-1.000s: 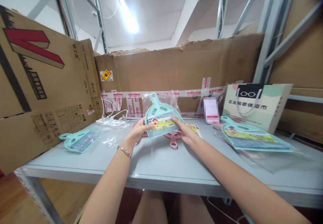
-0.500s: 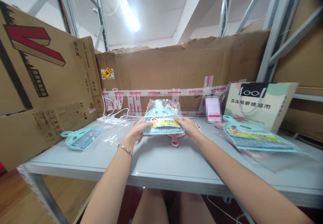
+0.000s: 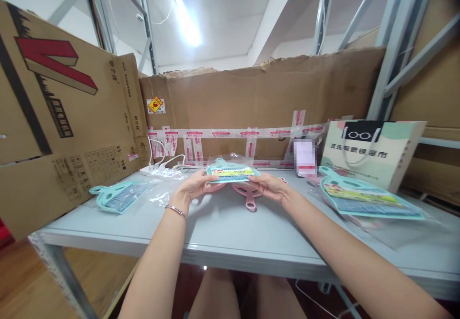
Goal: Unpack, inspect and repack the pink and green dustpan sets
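Observation:
Between both hands I hold a mint-green dustpan and brush set [image 3: 232,171] with a yellow-green label, in a clear plastic bag. My left hand [image 3: 198,185] grips its left edge, thumb on top. On the right edge my right hand [image 3: 270,186] is closed in the same way. The set is tipped nearly flat, its handle pointing away from me. Beneath it a pink dustpan [image 3: 248,195] shows in part on the table, handle towards me; the rest is hidden.
A green dustpan with a brush [image 3: 117,197] lies left near clear plastic wrap [image 3: 161,197]. Right lies another bagged dustpan set [image 3: 370,198], before a paper bag [image 3: 373,151]. A phone [image 3: 305,158], a power strip [image 3: 158,171] and cardboard [image 3: 230,98] stand at the back.
The green dustpan set has tilted from facing me to nearly flat, its far handle end dropping. Both hands still hold its sides. The view has shifted slightly.

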Motion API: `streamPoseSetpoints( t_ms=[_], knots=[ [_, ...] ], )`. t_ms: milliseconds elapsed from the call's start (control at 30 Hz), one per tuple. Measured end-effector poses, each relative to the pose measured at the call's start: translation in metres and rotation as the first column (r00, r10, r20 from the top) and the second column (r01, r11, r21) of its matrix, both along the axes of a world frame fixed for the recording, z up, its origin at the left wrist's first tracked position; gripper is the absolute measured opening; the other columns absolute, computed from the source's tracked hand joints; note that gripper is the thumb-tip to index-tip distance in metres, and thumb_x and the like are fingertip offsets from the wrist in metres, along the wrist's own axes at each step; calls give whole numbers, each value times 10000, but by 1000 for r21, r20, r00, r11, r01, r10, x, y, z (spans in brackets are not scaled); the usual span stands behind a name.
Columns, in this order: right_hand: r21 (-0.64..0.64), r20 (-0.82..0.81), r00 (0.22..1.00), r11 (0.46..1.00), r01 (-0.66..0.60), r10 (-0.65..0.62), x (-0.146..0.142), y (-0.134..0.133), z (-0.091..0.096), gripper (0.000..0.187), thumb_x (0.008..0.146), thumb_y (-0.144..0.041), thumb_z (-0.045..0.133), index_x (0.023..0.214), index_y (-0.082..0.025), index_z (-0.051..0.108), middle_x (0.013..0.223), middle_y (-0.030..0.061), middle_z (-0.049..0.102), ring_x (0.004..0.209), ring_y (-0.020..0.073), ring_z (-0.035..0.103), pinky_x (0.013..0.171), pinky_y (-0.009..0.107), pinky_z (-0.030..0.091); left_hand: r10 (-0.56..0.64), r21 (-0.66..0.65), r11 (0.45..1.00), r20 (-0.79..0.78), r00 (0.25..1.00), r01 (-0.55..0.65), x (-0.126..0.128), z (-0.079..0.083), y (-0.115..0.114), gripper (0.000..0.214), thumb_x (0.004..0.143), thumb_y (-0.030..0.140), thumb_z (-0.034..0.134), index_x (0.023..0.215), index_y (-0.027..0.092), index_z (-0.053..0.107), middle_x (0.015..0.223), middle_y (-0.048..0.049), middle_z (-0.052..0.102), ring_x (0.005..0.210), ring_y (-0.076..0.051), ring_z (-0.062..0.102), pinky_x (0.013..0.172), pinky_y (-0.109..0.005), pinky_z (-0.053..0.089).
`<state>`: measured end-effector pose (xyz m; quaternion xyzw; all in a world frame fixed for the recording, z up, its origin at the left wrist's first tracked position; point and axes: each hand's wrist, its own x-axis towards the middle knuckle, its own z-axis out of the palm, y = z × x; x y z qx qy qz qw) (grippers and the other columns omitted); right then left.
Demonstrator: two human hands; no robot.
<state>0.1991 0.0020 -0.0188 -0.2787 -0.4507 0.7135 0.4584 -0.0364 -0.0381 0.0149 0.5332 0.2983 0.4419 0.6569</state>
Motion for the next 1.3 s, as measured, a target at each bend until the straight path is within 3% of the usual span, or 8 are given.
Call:
streamPoseSetpoints(
  t_ms=[200, 367, 567, 733, 867, 1033, 1133, 1300],
  knots=[
    [-55, -15, 995, 994, 96, -97, -5, 0, -2, 205, 716, 38, 574, 836, -114, 640, 836, 39, 704, 768, 113, 669, 703, 132, 552, 244, 44, 969, -48, 969, -242, 0, -12, 17, 305, 575, 103, 760, 857, 63, 651, 943, -137, 689, 904, -211, 642, 853, -297, 499],
    [-124, 4, 976, 969, 216, -217, -16, 0, -6, 86, 760, -19, 575, 759, -92, 619, 683, 63, 690, 646, 120, 671, 598, 130, 562, 441, 35, 897, -112, 890, -440, 9, -22, 26, 251, 633, 287, 746, 670, 63, 639, 573, -72, 657, 533, -121, 613, 598, -234, 521],
    [-153, 53, 953, 940, 304, -300, -19, 1, -9, 85, 765, -67, 590, 697, -118, 594, 574, 54, 660, 509, 104, 627, 489, 141, 539, 437, 70, 900, -116, 892, -431, 17, -18, 17, 240, 633, 259, 748, 778, 90, 656, 756, -90, 697, 679, -132, 649, 675, -221, 517],
    [-137, 56, 947, 938, 320, -315, -18, 3, -10, 138, 761, -134, 608, 633, -154, 559, 454, -8, 577, 390, 75, 527, 390, 151, 471, 504, 129, 863, -158, 849, -489, 18, -17, 17, 274, 683, 341, 699, 645, 88, 601, 579, -82, 643, 536, -136, 615, 624, -271, 513],
    [-115, 14, 942, 935, 336, -337, -12, 7, -7, 173, 763, -119, 591, 610, -173, 531, 453, -37, 546, 380, 48, 487, 408, 125, 449, 523, 189, 848, -140, 841, -495, 15, -10, 15, 383, 770, 417, 579, 1010, 119, 586, 865, -121, 677, 659, -166, 650, 660, -308, 518],
    [-51, -7, 950, 949, 312, -313, -4, 9, -5, 166, 761, -138, 591, 610, -179, 535, 449, -45, 524, 387, 46, 471, 418, 122, 443, 442, 449, 826, -141, 886, -341, 9, -9, 12, 655, 753, 186, 548, 1350, 299, 304, 1314, -94, 469, 1012, -184, 581, 866, -348, 456],
    [-8, 20, 965, 965, 263, -263, -5, 8, -5, 142, 739, -161, 621, 613, -165, 555, 453, -31, 535, 392, 56, 478, 404, 139, 434, 481, 644, 716, -173, 859, -271, 11, -15, 15, 534, 644, 170, 669, 1160, 248, 554, 1268, -63, 520, 1131, -213, 492, 963, -334, 376],
    [124, -2, 975, 967, 221, -222, -11, -5, -1, 165, 700, -280, 681, 796, -168, 606, 698, 22, 666, 572, 109, 599, 573, 209, 514, 644, 615, 627, -63, 762, -479, 15, -21, 24, 223, 687, 374, 650, 740, 158, 655, 738, -26, 635, 775, -177, 583, 759, -307, 474]
  ],
)
